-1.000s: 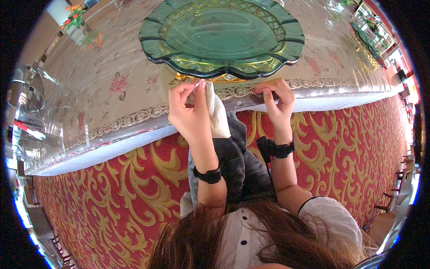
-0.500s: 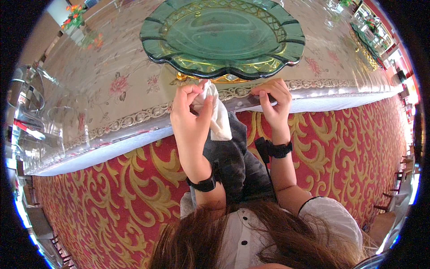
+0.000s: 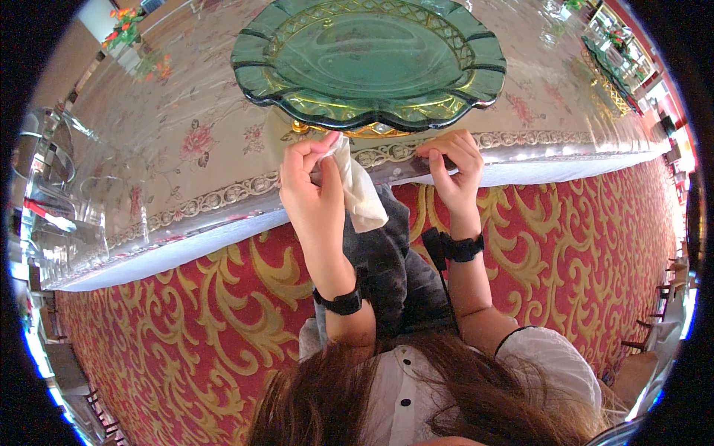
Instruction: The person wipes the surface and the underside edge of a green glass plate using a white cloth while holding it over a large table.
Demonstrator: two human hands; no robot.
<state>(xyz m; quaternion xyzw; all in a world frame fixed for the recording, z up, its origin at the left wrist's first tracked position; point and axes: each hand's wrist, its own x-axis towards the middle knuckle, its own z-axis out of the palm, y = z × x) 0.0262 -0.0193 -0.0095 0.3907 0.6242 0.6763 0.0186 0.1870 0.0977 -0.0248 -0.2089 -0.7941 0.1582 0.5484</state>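
Note:
My left hand [image 3: 311, 175] is closed on a white cloth [image 3: 361, 195], pinched between thumb and fingers, with its loose end hanging past the table edge. Just beyond stands a large green glass plate [image 3: 372, 56] with a scalloped rim, propped on a gold stand [image 3: 300, 126] and tilted toward me. My right hand [image 3: 457, 162] rests at the table edge below the plate's right side. Its fingers are curled and the thumb lies close to the index finger. Whatever they pinch there, if anything, is too small to make out.
The table wears a floral cloth [image 3: 223, 160] under clear plastic. Glassware [image 3: 97, 215] stands at its left end beside a red-and-white item [image 3: 48, 215]. Another green plate [image 3: 606, 70] on a gold stand is at far right. Potted flowers [image 3: 123, 26] stand at far left; patterned carpet [image 3: 223, 320] lies below.
My left hand has shifted slightly left, away from the plate's rim, and the cloth's lower end has swung a little right. My right hand is nearly still.

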